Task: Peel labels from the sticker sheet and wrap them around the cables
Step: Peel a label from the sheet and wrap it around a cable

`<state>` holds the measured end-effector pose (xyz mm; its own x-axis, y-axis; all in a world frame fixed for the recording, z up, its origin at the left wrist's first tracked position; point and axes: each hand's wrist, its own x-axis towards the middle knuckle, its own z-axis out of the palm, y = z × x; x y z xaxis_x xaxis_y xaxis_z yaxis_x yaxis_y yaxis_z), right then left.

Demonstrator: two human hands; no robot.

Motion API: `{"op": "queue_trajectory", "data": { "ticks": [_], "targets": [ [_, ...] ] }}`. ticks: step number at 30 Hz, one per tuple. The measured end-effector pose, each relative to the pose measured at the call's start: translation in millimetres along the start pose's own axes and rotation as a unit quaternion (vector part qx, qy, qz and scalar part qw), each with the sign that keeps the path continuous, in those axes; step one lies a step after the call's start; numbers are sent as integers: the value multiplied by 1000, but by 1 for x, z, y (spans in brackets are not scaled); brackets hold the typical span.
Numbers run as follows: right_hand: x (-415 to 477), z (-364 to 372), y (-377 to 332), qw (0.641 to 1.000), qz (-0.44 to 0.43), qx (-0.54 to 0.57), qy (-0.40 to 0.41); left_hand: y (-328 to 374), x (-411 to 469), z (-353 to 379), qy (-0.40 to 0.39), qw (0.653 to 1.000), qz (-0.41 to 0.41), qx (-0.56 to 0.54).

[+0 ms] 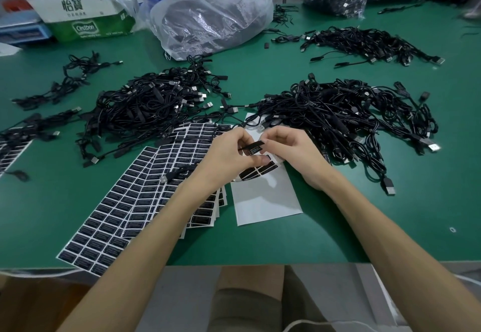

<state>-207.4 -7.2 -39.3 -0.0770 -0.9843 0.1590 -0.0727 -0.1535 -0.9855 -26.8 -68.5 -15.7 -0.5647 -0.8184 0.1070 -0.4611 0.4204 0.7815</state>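
Green tabletop (pixel 260 76), both hands raised just above it at centre. One black label (pixel 256 147) is pinched between them: its right end is held by the curled thumb and fingers of the right hand (pixel 294 149), its left end by the fingertips of the left hand (pixel 226 156). A thin black cable (pixel 179 172) is also gripped in the left hand, its USB plug trailed leftward over the sticker sheets (pixel 125 201), which are fanned in a stack. Beneath the hands a mostly stripped backing sheet (pixel 263 199) is laid, with a few black labels left on it. Beyond, a left cable pile (pixel 151 107) and a right cable pile (pixel 338 118) are heaped; a clear plastic bag (pixel 213 14) is set further back.
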Motion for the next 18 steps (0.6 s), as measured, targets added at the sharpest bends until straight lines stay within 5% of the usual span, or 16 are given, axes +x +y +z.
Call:
{"op": "queue_trajectory", "data": {
  "ticks": [18],
  "targets": [
    [2,-1,1,992,30,78,99,-9,-1,-23,-17,991,-54,-122]
  ]
}}
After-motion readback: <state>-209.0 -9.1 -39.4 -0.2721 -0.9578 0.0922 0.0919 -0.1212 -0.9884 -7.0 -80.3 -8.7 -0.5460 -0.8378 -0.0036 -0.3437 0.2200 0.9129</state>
